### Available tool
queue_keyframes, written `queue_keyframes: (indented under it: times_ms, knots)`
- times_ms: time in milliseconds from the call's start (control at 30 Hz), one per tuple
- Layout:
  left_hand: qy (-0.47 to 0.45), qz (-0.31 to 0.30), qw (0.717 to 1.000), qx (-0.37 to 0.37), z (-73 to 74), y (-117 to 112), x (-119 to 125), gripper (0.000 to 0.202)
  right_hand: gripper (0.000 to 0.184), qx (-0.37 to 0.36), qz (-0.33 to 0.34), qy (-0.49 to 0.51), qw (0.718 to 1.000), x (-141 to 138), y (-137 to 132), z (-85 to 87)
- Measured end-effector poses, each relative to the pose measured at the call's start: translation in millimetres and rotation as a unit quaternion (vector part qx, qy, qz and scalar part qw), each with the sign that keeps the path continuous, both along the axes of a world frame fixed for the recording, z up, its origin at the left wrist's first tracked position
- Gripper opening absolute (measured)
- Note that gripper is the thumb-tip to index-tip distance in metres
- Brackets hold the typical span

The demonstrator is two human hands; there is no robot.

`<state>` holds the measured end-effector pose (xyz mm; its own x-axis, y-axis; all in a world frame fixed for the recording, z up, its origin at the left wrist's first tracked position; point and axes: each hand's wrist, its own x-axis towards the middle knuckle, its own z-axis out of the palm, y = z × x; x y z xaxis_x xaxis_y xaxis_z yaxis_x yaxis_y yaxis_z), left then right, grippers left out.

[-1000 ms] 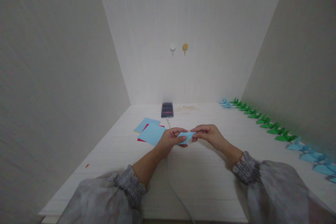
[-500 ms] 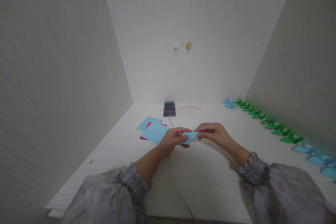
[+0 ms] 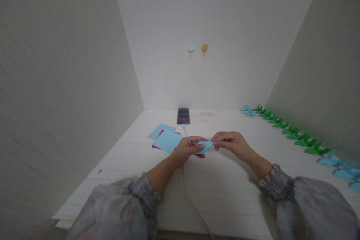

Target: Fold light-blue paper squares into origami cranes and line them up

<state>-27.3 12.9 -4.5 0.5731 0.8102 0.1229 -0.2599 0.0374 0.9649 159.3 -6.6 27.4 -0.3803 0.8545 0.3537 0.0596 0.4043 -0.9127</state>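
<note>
A small folded piece of light blue origami paper (image 3: 206, 146) is held above the white table, its pointed end toward the right. My left hand (image 3: 187, 150) grips its left part, thumb on top and fingers behind; a ring shows on one finger. At the right tip, the thumb and fingertips of my right hand (image 3: 232, 143) are pinched together on the paper's end. Left of my left hand lie flat square sheets: a light blue sheet (image 3: 168, 141) over a red sheet (image 3: 156, 147), and another light blue sheet (image 3: 161, 129) behind them.
Along the right wall runs a row of folded green paper figures (image 3: 305, 140), with blue paper figures (image 3: 344, 172) at both ends. A dark pixelated device (image 3: 183, 116) with a white cable (image 3: 194, 207) stands toward the back. A small orange scrap (image 3: 100, 171) lies at left.
Both hands keep hold of the folded blue paper, and its right tip looks slightly shorter. The whole view has shifted a little, so things appear slightly further right.
</note>
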Motion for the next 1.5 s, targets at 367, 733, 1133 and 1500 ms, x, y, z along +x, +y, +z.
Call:
queue_keyframes:
  times_ms: [367,733,1133,1500]
  knots:
    - [0.017,0.037,0.999,-0.005,-0.5,1,2,0.04,0.013,-0.034,-0.003,0.004,0.999,0,3,-3.9]
    - [0.026,0.059,0.998,-0.022,0.9,0,4,0.045,0.022,-0.003,-0.061,-0.11,0.992,1,5,-8.2]
    - [0.014,0.075,0.997,-0.034,4.7,-1,6,0.039,0.019,0.196,-0.023,-0.146,0.97,-6,7,-8.5]
    - [0.007,0.08,0.997,-0.016,-2.9,3,11,0.028,0.008,0.139,-0.014,-0.106,0.985,-11,10,-29.6]
